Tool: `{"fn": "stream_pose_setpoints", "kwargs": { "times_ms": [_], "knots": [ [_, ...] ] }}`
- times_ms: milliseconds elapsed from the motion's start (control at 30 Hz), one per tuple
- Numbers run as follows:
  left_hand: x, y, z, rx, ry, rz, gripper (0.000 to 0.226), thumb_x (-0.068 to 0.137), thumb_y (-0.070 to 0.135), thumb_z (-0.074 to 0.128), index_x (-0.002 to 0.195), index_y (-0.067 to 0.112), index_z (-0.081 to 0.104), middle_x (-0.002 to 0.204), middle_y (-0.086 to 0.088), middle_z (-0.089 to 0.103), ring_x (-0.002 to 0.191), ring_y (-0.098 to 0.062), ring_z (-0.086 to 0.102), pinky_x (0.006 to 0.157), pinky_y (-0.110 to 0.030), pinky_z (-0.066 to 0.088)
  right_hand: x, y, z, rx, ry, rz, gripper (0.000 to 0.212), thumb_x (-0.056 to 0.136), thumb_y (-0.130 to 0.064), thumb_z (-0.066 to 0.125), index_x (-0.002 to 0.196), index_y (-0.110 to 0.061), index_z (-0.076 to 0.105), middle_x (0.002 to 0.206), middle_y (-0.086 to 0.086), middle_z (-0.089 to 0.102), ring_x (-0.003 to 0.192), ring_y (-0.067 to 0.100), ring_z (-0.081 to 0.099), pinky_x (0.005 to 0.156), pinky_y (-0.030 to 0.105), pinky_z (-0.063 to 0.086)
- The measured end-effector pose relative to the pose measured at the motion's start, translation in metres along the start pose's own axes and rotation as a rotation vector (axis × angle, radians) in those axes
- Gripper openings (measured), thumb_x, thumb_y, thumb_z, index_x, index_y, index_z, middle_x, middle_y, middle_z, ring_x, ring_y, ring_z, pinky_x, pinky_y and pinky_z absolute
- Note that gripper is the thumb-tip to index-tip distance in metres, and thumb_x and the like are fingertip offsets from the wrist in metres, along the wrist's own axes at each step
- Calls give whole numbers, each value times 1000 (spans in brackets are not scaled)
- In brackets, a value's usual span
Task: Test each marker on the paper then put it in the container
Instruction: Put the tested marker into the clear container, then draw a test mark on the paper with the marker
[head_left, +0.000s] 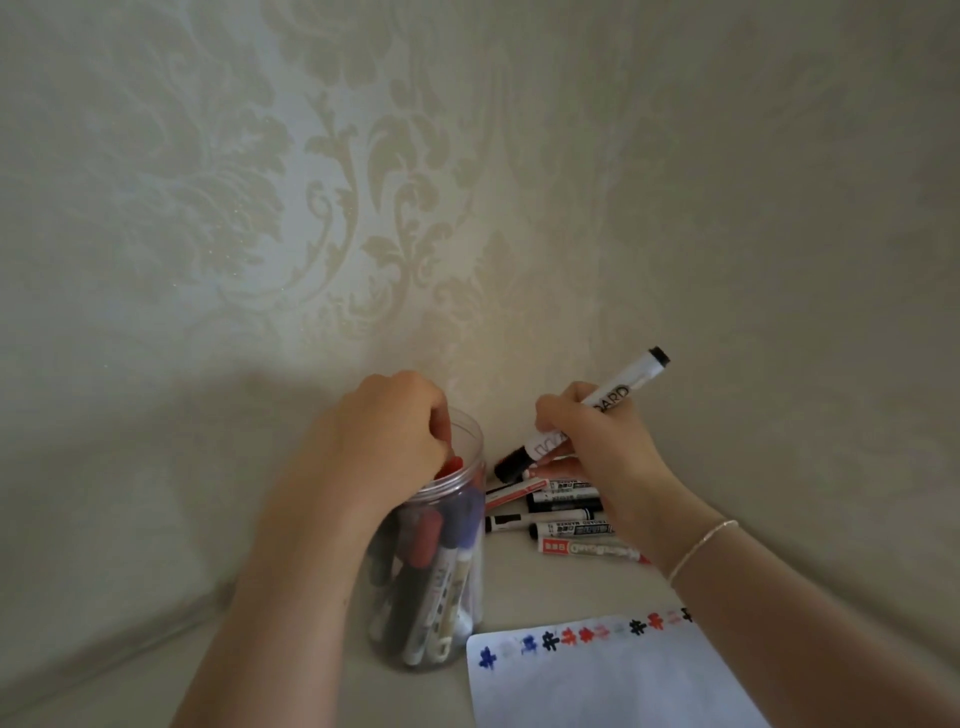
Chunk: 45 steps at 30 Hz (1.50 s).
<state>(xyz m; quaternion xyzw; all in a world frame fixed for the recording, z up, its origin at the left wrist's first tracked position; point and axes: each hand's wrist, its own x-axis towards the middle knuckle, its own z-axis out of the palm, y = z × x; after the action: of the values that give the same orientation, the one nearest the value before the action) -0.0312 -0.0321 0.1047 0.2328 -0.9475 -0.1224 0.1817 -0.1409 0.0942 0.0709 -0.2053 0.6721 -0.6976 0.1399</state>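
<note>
A clear plastic container (470, 519) stands in the middle and holds several markers upright. My left hand (379, 431) hovers over its mouth, fingers pinched on a red marker (451, 466) whose red end pokes into the opening. My right hand (597, 441) holds a capped black marker (582, 418) tilted, black cap low at the left, above a pile of several loose markers (566, 519) lying right of the container. A white paper (613, 680) lies at the lower right with a row of blue, black and red test marks along its top edge.
Everything rests on a beige surface (545, 587) that meets a patterned cream wall (415, 208) just behind the container and markers. My right wrist wears a thin bracelet (701, 545).
</note>
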Motion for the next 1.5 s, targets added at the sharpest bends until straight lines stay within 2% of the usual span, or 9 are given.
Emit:
{"fn": "stream_pose_setpoints", "kwargs": {
  "times_ms": [100,167,267,400,533,900,1067,1300,1500],
  "knots": [
    [-6,9,-8,-49,319,111,7,90,31,57,88,28,62,87,8,66,80,-16,65,75,-37,55,-1,-1,-2,16,48,-77,28,84,0,56,62,-11,42,47,5,52,41,16,51,45,27,46],
    [-11,26,-9,-170,393,270,11,92,29,55,99,24,61,95,10,64,82,-10,63,76,-33,55,-3,-5,-2,88,69,-147,28,85,1,55,63,-10,42,45,4,49,34,14,45,37,22,37],
    [-15,50,12,-128,227,366,28,94,30,51,120,20,48,110,6,54,89,-8,57,78,-24,50,-3,-11,0,187,92,-232,28,82,5,54,61,-10,43,45,2,44,36,12,39,38,20,32],
    [-13,59,35,-127,81,389,17,101,27,38,105,12,43,80,1,50,62,-13,48,55,-24,37,-2,-13,-3,200,139,-254,32,80,3,57,58,-12,39,54,7,35,46,14,33,41,21,30],
    [-10,60,40,-339,-96,367,22,102,34,33,98,15,42,71,-1,51,53,-16,45,54,-33,40,-5,-13,-11,325,131,-201,37,85,-2,58,57,-13,36,50,3,37,39,10,35,38,17,33],
    [-10,69,51,-626,-37,441,20,101,36,38,104,23,52,53,7,48,38,-8,42,44,-22,31,-9,-24,-19,381,171,-138,43,84,-1,54,51,-15,30,40,-4,29,33,9,29,36,21,24],
    [-8,75,62,-834,-48,431,24,100,30,45,77,31,52,46,15,47,38,-6,38,43,-17,28,-7,-18,-24,388,228,-119,42,82,2,53,53,-15,28,42,-4,25,34,10,27,38,22,22],
    [-7,78,63,-1250,-406,246,34,99,29,49,66,21,53,46,2,26,35,-9,19,37,-19,16,-3,-14,-33,324,240,-143,38,82,1,54,50,-10,38,42,0,39,33,11,33,34,19,27],
    [-7,75,66,-670,-223,264,40,95,58,32,104,20,42,55,9,45,48,-8,45,53,-30,34,6,-17,-42,265,383,-212,34,81,-2,53,52,-15,41,44,-4,43,40,9,35,39,20,31]
  ]
}}
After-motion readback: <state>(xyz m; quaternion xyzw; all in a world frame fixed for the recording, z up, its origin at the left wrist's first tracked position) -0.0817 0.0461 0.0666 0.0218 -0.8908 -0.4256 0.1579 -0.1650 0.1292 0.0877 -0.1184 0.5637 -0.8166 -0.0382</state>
